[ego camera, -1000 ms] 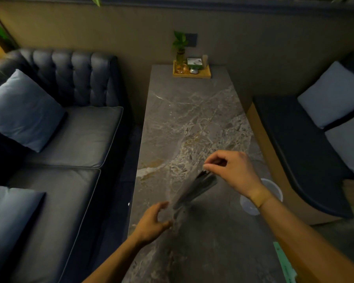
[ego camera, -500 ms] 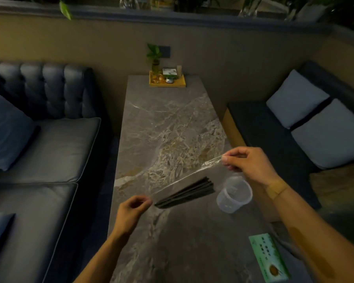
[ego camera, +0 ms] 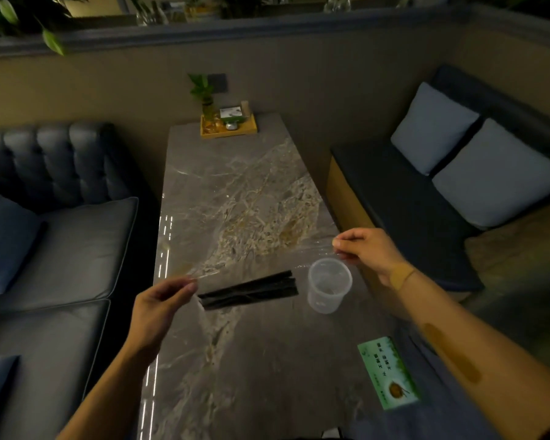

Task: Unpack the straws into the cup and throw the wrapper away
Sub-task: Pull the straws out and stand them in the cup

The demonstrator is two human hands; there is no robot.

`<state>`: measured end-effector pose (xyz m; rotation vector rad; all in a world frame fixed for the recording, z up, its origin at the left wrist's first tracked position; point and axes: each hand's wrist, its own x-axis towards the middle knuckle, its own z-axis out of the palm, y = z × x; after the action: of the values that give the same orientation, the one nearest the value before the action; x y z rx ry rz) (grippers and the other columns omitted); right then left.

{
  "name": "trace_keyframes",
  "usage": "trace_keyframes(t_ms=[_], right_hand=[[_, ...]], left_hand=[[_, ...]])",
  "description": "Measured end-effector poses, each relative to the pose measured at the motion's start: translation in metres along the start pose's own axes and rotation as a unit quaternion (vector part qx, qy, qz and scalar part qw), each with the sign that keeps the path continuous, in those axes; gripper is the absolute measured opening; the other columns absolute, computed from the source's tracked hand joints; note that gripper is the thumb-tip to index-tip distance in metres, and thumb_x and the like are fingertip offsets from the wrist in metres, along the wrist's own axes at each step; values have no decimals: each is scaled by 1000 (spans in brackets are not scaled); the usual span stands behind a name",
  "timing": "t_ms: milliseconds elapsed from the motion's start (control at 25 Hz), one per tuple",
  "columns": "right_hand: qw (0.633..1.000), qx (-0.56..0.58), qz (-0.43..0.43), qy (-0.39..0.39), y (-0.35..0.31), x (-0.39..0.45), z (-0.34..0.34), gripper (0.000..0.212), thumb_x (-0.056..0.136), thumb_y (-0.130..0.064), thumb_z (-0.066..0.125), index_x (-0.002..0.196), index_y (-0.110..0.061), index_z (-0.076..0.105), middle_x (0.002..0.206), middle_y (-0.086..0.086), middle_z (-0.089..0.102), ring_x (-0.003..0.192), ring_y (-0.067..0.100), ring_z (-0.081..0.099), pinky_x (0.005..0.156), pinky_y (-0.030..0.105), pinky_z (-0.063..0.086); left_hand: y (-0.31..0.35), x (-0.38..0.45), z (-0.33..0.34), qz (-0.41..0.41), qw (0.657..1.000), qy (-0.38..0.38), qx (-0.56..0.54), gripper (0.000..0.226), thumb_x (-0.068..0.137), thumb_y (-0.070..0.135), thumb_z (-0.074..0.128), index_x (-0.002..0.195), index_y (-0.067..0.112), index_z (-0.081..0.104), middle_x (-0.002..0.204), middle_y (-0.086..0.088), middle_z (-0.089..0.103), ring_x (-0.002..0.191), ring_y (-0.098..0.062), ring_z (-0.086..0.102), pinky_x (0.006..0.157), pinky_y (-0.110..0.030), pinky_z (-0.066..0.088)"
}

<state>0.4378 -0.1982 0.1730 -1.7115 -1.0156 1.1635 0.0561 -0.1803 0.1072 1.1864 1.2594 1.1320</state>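
Note:
A bundle of black straws [ego camera: 250, 289] lies on the marble table [ego camera: 235, 201], just left of a clear plastic cup [ego camera: 328, 284] standing upright. A clear plastic wrapper [ego camera: 261, 258] is stretched above the straws between my two hands. My left hand [ego camera: 159, 308] pinches its left end, and my right hand [ego camera: 367, 253] pinches its right end just above the cup's rim. The wrapper is see-through and hard to trace; whether it still touches the straws I cannot tell.
A green tissue pack [ego camera: 389, 371] lies on the near right of the table. A yellow tray [ego camera: 229, 128] with a small plant stands at the far end. A dark sofa [ego camera: 61, 249] runs along the left, a bench with pillows [ego camera: 458, 160] along the right.
My hands moved apart, pulling the wrapper taut. The straws, held in the wrapper a second ago, now lie on the table beside the cup. The view shifted and shows the cup fully.

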Motion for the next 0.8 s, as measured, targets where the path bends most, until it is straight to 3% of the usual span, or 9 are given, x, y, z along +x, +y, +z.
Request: trace_keyframes(t_ms=[160,320,400,560,640,720,800], right_hand=[[1000,17,-4,-1,13,11,-5,21,88,-6,63,105,7,66,93,19,68,77,19,63,75,30,55],[1000,26,4,-2,22,20,-9,20,89,-7,63,104,5,66,89,15,67,72,15,63,67,24,55],[1000,27,10,-5,25,22,-12,20,89,-8,63,105,4,66,86,11,67,70,13,62,62,20,55],[999,29,15,-1,30,27,-13,17,90,-9,62,102,1,66,80,7,66,68,12,61,53,16,53],[999,40,17,3,33,30,-14,16,90,-9,62,101,1,66,78,6,66,67,12,60,50,14,52],[999,42,18,6,37,31,-16,14,90,-10,63,100,-2,67,78,5,66,67,12,60,51,16,51],[999,40,23,8,42,33,-18,10,90,-11,63,97,-5,67,79,5,67,67,11,60,53,17,51]], left_hand=[[24,1,13,20,999,8,48,13,81,1,71,93,4,75,90,-12,73,80,-13,64,70,-16,53],[40,10,26,31,997,-4,77,14,82,1,71,96,0,73,91,-17,70,79,-17,59,74,-26,49],[47,14,29,32,995,-9,96,13,81,2,72,94,2,73,88,-15,70,76,-13,59,76,-28,47],[55,24,33,47,991,-14,125,10,81,4,73,89,11,76,70,8,73,63,3,61,65,-10,50],[58,28,34,53,991,-11,126,16,80,7,74,81,22,77,67,11,74,62,4,61,63,-8,50],[61,31,35,62,988,-18,138,17,80,10,76,78,27,78,70,10,75,65,2,63,66,-11,51],[64,34,37,73,983,-25,166,14,79,15,77,82,29,78,76,4,76,73,-5,64,76,-24,52]])
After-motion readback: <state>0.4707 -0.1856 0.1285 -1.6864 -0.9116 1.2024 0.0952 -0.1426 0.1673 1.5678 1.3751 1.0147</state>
